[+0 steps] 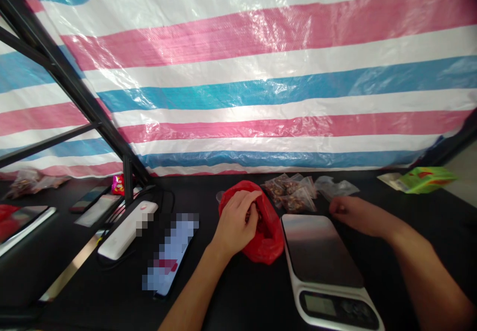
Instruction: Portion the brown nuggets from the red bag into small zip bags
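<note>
1. While the left hand (236, 224) curls over the mouth of a red plastic bag (267, 241), its fingers press in at the opening and appear to grip the bag; whether they also hold the dark brown pieces (253, 215) inside is hard to tell
2. The red bag sits on a black table (238, 296), just left of a digital kitchen scale (320, 251) with a steel top and white base
3. Right hand (357, 215) is released, fingers loose and slightly curled, hovering near the scale's far right corner, holding nothing
4. Just past the hands: small clear bags of brown pieces (288, 193) and a crumpled clear bag (335, 187)
5. Further right, a green packet (425, 180)
6. Left of the hands: a phone with a pixelated screen (171, 254), a white bar-shaped device (126, 229) and a red snack packet (118, 185)
7. Behind the table hangs a pink, white and blue striped tarp (261, 97), with a black metal frame (67, 82) at left
</note>
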### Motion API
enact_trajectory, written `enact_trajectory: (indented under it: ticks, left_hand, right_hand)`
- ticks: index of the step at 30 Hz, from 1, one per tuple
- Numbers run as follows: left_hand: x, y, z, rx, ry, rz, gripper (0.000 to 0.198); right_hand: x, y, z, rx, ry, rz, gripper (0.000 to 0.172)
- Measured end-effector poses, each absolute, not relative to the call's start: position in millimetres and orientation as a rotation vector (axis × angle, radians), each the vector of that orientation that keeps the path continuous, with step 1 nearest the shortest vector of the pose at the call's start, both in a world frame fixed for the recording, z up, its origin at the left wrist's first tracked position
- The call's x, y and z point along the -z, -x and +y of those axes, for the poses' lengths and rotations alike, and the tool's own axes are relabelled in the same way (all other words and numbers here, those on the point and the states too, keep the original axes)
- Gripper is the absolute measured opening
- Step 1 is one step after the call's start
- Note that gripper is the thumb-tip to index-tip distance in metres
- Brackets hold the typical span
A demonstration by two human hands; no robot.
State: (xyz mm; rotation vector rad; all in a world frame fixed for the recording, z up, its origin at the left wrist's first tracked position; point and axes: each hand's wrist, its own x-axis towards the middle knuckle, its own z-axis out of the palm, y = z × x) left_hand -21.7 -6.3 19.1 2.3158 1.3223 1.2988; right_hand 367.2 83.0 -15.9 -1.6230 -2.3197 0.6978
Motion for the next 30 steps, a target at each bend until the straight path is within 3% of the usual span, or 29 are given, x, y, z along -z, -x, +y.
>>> enact_trajectory:
  ticks: [5,10,17,21,25,30]
  left_hand:
    - [-18.2,21.1,-6.1,-1.297,-2.299,1.341,0.036]
    - [-17.5,22.4,-4.7,-1.334,-2.249,1.410,0.033]
    - [-16.5,25.3,-3.0,-1.366,-2.219,1.454,0.033]
    - [-12.9,28.5,0.0,-1.361,-2.170,1.471,0.037]
    - [-11.2,29.1,1.3,-1.374,-2.144,1.472,0.036]
    - [-12.7,26.0,-0.6,-1.356,-2.159,1.433,0.035]
  right_hand:
    - [-8.0,-340.6,79.0,-0.609,1.566,-2.316,0.012]
    - [-48.7,-272.0,49.0,-0.492,1.128,-2.181,0.019]
    - [-39.6,-200.3,12.5,-0.433,0.773,-2.398,0.028]
    - [-32.8,-219.6,29.6,-0.239,0.920,-2.325,0.028]
    - [-29.2,-260.4,55.1,0.019,1.341,-2.164,0.024]
    - [-11.4,-293.1,69.0,-0.164,1.838,-2.202,0.030]
